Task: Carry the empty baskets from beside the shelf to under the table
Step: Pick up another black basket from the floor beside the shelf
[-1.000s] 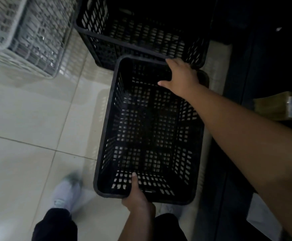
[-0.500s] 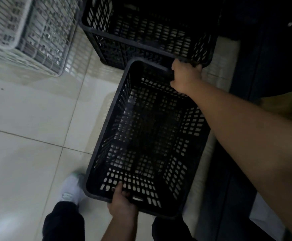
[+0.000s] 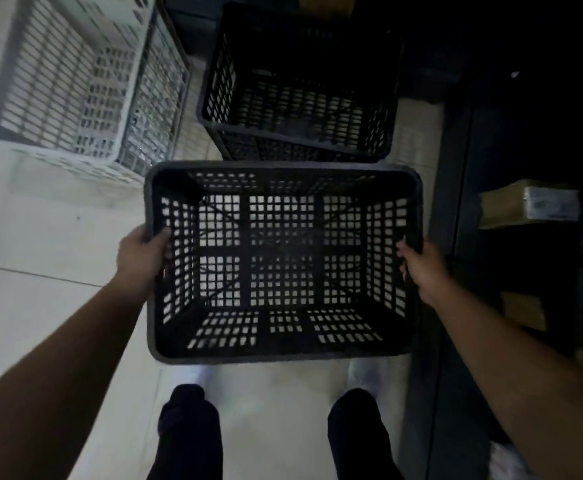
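An empty black slotted basket (image 3: 283, 353) hangs level in front of me, above the floor, its long side across my view. My left hand (image 3: 141, 258) grips its left rim and my right hand (image 3: 421, 268) grips its right rim, fingers hooked inside. A second black basket (image 3: 297, 133) stands on the floor just beyond it. Further left lies a white slotted basket (image 3: 75, 98), partly cut off by the frame edge.
A dark shelf unit (image 3: 525, 133) runs along the right side, with cardboard boxes (image 3: 529, 206) on its low shelves. Pale floor tiles (image 3: 40, 306) stretch to the left. My legs and shoes (image 3: 193, 375) show below the basket.
The basket has been lifted off the floor and turned a quarter, so its long side now lies crosswise. My hands have ended up on its left and right rims instead of near and far.
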The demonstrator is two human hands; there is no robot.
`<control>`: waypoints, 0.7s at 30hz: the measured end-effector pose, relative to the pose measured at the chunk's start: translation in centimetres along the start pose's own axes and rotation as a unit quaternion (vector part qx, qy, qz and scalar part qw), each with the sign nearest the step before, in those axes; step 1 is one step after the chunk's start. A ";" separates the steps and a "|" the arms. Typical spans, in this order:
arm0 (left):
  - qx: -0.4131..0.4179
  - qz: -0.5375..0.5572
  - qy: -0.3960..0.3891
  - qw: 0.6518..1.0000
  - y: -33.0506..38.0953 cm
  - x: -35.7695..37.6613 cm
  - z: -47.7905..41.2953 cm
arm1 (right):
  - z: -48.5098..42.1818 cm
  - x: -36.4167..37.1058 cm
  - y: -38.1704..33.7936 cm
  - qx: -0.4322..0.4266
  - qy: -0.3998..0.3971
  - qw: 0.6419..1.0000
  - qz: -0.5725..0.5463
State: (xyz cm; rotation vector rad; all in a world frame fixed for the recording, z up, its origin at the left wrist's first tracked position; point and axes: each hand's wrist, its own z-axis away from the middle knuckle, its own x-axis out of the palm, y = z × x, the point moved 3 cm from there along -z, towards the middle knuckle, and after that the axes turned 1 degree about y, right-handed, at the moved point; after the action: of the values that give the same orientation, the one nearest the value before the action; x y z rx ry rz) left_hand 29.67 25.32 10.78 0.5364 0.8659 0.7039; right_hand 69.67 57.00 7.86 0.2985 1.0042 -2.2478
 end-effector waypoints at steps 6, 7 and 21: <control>0.058 -0.037 -0.020 0.997 6.1 -1.5 0.1 | 6.4 -0.1 0.1 0.033 0.038 0.994 -0.095; 0.059 -0.029 -0.022 0.998 6.7 -1.9 0.3 | 7.1 -0.4 -0.8 0.027 0.041 0.994 -0.096; 0.028 0.098 -0.001 0.995 10.3 -22.5 5.1 | 22.8 1.6 -21.8 -0.086 -0.023 0.996 -0.017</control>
State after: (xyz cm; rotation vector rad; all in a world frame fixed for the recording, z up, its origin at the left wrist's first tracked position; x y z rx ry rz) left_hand 20.22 14.66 31.66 0.6778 0.8393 0.8585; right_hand 55.59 50.41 35.38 0.1545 1.1780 -2.1710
